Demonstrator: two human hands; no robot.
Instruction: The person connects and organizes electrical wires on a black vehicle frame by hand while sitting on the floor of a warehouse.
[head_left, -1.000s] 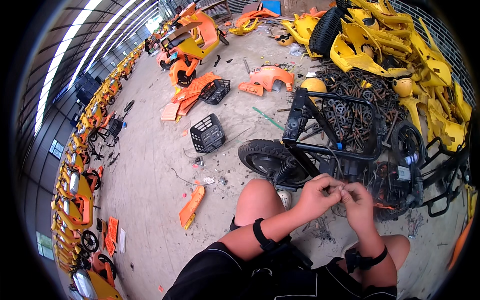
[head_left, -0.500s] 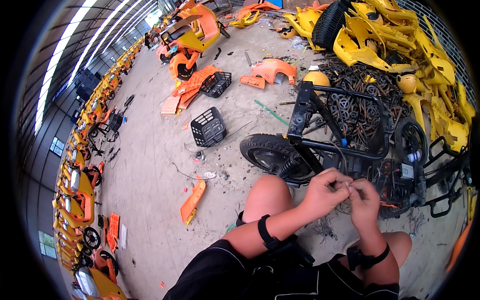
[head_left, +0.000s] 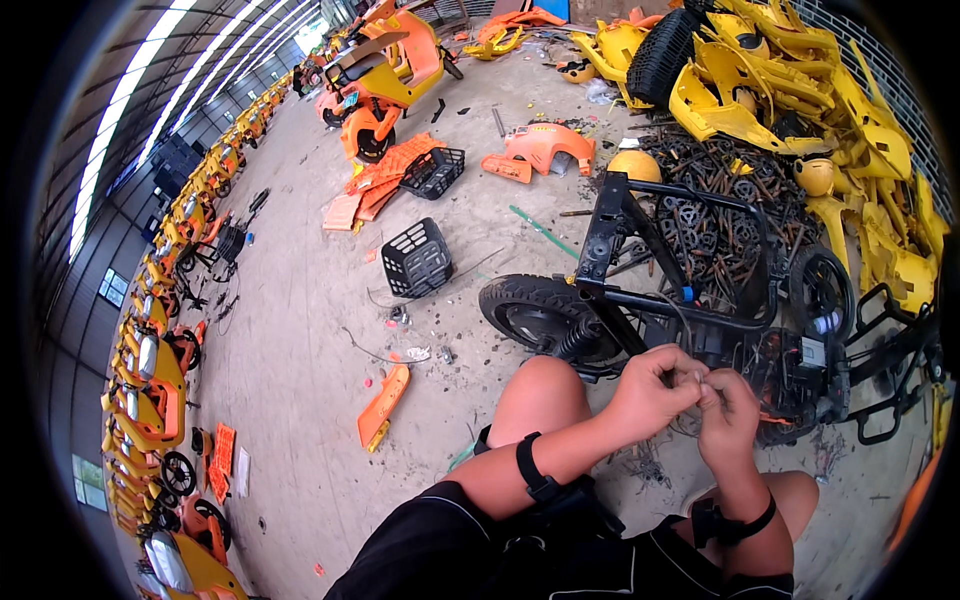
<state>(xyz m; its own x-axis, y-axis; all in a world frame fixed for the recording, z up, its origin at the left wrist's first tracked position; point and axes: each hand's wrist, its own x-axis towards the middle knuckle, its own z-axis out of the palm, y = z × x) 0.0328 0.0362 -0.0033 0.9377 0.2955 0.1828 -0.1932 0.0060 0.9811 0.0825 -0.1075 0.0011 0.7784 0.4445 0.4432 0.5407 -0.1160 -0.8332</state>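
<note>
My left hand [head_left: 652,392] and my right hand [head_left: 730,408] meet fingertip to fingertip above my knees. Both are closed in a pinch, and whatever lies between the fingers is too small or hidden to name. Just beyond them is a stripped black scooter frame [head_left: 690,298] with its rear wheel [head_left: 545,315] toward the left. Thin dark cables hang from the frame close behind my fingers. Exposed wiring [head_left: 775,375] and a small pale box [head_left: 813,351] sit on the frame to the right of my hands.
Behind the frame lies a heap of dark metal parts [head_left: 700,210], backed by yellow body panels [head_left: 870,150]. Two black baskets, one of them a crate-like basket [head_left: 416,258], and an orange panel [head_left: 385,400] lie on the floor. Yellow scooters [head_left: 150,400] line the left wall.
My hands stay pinched together in nearly the same place, with the right one shifted very slightly. The view has tilted a little; nothing else has visibly moved.
</note>
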